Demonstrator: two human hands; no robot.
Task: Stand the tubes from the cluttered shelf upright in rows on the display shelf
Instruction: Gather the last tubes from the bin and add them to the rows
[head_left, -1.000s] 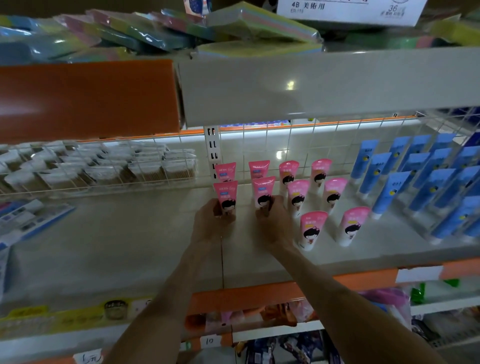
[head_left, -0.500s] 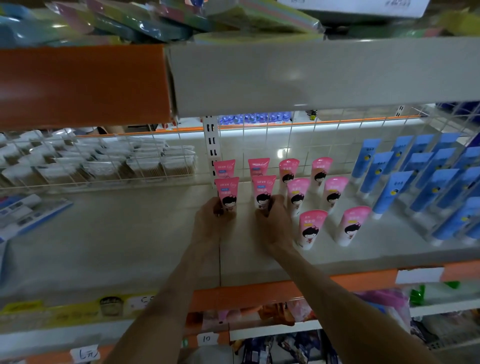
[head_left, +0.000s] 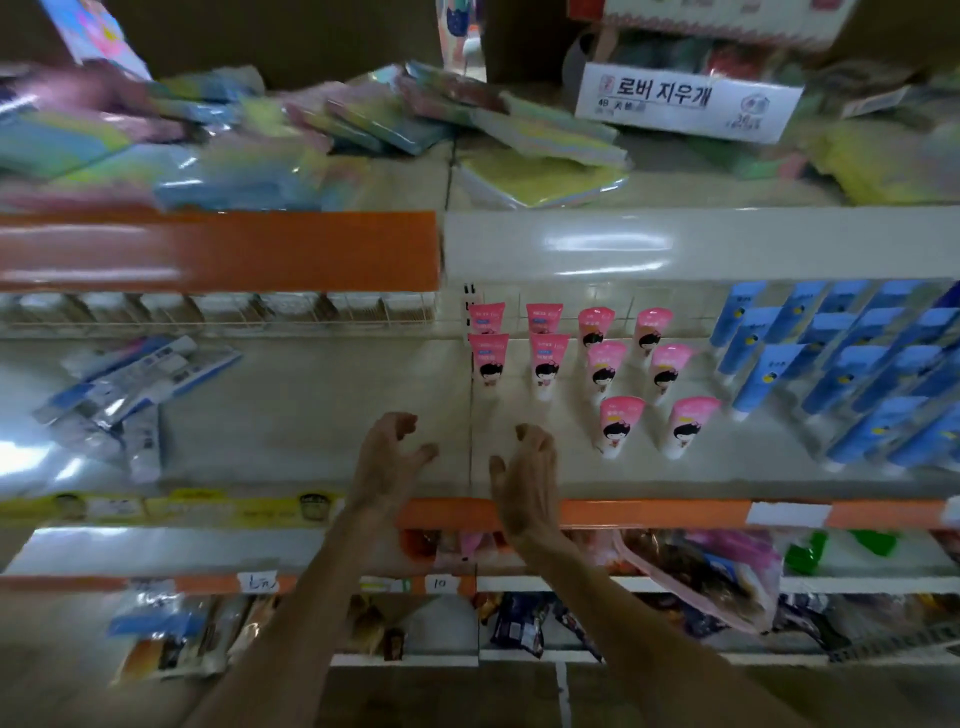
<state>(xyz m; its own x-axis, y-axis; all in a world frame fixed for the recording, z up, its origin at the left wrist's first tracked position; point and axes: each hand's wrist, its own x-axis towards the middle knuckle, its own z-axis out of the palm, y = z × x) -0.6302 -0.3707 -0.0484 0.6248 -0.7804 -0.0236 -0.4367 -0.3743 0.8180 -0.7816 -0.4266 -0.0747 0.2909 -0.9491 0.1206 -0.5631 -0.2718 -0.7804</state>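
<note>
Grip, left hand (head_left: 387, 457): fingers apart and loosely curled, holding nothing; held over the front of the display shelf (head_left: 311, 415)
Grip, right hand (head_left: 527, 473): also apart, fingers bent with nothing between them; above the shelf's orange front edge (head_left: 649, 512), near the left hand but not touching it
Pink tubes (head_left: 605, 364): ten, standing cap-down on the display shelf; four in the back row, four in the middle row, two in the front row at the right; both hands are clear of them, in front of the two leftmost columns
Blue tubes (head_left: 841, 374): rows standing cap-down just right of the pink ones, on the same shelf
Flat packets (head_left: 130, 379): lying loosely on the shelf's left side, well apart from the tubes
Wire basket (head_left: 208, 309): at the back left, holding small containers too blurred to tell
Upper shelf (head_left: 571, 244): coloured packs (head_left: 363, 119) piled untidily; a white box (head_left: 685, 104) with printed lettering to the right
Lower shelf (head_left: 156, 551): mixed packets; a handwritten price label (head_left: 439, 583) reading 10 on its edge
</note>
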